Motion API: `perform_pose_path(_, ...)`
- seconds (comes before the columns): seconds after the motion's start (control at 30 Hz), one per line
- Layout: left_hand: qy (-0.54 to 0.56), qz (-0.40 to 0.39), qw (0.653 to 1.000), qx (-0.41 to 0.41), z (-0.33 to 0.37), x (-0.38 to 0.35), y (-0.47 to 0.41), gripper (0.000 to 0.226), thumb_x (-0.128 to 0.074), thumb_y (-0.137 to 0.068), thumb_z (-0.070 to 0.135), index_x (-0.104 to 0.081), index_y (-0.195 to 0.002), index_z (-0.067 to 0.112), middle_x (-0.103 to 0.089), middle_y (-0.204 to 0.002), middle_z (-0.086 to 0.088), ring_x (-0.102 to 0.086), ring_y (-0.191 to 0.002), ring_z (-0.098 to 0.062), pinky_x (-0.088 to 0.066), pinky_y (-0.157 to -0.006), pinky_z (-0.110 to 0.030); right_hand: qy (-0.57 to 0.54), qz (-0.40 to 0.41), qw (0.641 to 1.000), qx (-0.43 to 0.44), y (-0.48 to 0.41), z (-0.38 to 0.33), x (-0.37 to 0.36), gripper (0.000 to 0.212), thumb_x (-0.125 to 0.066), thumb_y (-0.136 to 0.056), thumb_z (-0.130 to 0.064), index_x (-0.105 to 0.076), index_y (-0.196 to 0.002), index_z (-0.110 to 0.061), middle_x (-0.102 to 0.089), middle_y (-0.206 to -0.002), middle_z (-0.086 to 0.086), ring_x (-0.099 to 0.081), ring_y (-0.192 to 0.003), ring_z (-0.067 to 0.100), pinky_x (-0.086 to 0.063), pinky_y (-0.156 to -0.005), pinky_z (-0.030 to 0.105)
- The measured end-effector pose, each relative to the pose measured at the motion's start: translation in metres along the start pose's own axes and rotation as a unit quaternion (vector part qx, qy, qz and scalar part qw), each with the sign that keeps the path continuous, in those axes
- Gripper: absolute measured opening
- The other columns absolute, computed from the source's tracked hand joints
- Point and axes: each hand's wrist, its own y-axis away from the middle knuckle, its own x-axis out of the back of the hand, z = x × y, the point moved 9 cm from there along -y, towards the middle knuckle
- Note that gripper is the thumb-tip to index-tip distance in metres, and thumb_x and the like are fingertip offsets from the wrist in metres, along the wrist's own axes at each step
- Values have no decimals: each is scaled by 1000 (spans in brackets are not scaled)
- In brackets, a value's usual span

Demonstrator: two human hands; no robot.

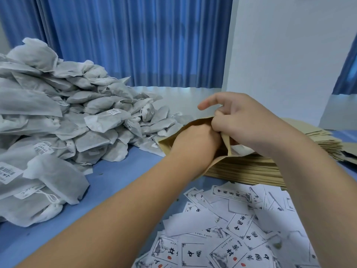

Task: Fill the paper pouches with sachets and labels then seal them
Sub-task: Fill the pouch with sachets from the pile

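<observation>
Early days by the looks: right hand (pixel 241 122) pinches the pouch (pixel 168 144) mouth open, left hand (pixel 195 140) is wrist-deep inside (grip hidden, can't tell), nothing sealed in sight, sachets (pixel 77 113) heaped left of both hands, labels (pixel 222 229) just below them.

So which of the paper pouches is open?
The pouch atop the stack, left hand inside it, right hand pinching its rim; the rest lie flat.

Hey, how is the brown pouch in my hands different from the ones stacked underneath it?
The open pouch has its mouth spread wide, with the left hand reaching inside and the right hand pinching its rim; the stacked pouches lie flat and closed. The open pouch bulges on top, while the stacked pouches are pressed into a layered pile. Both are plain brown paper.
</observation>
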Motion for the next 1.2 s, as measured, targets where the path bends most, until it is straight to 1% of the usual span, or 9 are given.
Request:
perform_pose_path(0.1, 49, -18, 998, 17, 0, -6, -11, 5, -43, -96, 12, -47, -92, 13, -48, -81, -4, -56, -96, -28, -34, -70, -30, -5, -1, 1000, 11, 0, -4, 2, 36, -46, -81, 1, -62, -101, -25, -44, -45, -9, -43, -41, 2, -32, -41, 11)
perform_pose_path(0.27, 55, -62, 997, -2, 9, -15, -21, 23, -32, -104, 13, -46, -116, 1, -47, -116, -20, -39, -121, -20, -28, -93, -10, -19, -5, 1000, 16, 3, -6, 4, 37, -46, -81, 2, -62, -99, -26, -42, -46, -9, -41, -42, 4, -35, -40, 15)
perform_pose_path(0.4, 152, -105, 982, -33, 16, -11, -13, 18, -41, -100, 8, -54, -113, 5, -41, -81, 3, -43, -98, -17, -28, -70, -13, -36, 18, 999, 22, 5, -9, 16, 37, -48, -80, 3, -62, -100, -25, -42, -49, -6, -41, -47, 11, -39, -46, 24)
perform_pose_path(0.5, 222, -94, 970, -45, 10, -5, 1, 26, -47, -95, 10, -63, -115, 15, -64, -103, 4, -55, -105, -16, -39, -84, -20, 22, 73, 997, 31, 8, -9, 34, 35, -52, -82, 0, -60, -103, -27, -44, -48, -8, -43, -48, 8, -45, -54, 26)
perform_pose_path(0.7, 168, 267, 948, -42, -32, 73, 44, 15, -68, -83, 13, -70, -98, 13, -62, -86, -1, -55, -81, -13, -42, -77, -24, 144, 84, 986, 21, 9, -10, 37, 36, -57, -83, -6, -61, -108, -32, -52, -64, -8, -50, -60, 7, -38, -56, 23)
perform_pose_path(0.87, 90, 301, 949, -31, -36, 82, 64, 15, -62, -88, 26, -63, -92, 11, -43, -82, 7, -42, -71, -12, -42, -62, -35, 179, 106, 978, 19, 8, -12, 34, 31, -56, -82, -6, -65, -99, -30, -50, -68, -8, -48, -63, 7, -35, -55, 22)
perform_pose_path(0.93, 80, 252, 957, -116, -14, 79, 70, 21, -54, -89, 34, -62, -85, 16, -42, -76, 12, -43, -64, -13, -44, -55, -34, 187, 103, 977, 13, 6, -10, 30, 27, -56, -80, -8, -66, -93, -29, -51, -67, -8, -48, -62, 6, -33, -54, 22)
perform_pose_path(1.03, 58, -22, 991, -115, -3, 34, 64, 28, -50, -87, 47, -58, -74, 25, -53, -68, 12, -52, -64, -11, -51, -62, -34, 199, 94, 975, 8, 5, -7, 24, 23, -56, -80, -10, -66, -86, -31, -51, -67, -8, -48, -62, 5, -32, -52, 21)
perform_pose_path(1.2, -34, -372, 927, 6, -29, -54, 93, 42, -64, -81, 51, -70, -97, 13, -70, -94, 0, -52, -69, -16, -36, -55, -23, 206, 72, 976, 2, 4, -4, 16, 24, -56, -81, -11, -65, -87, -33, -51, -68, -10, -49, -64, 5, -32, -52, 21)
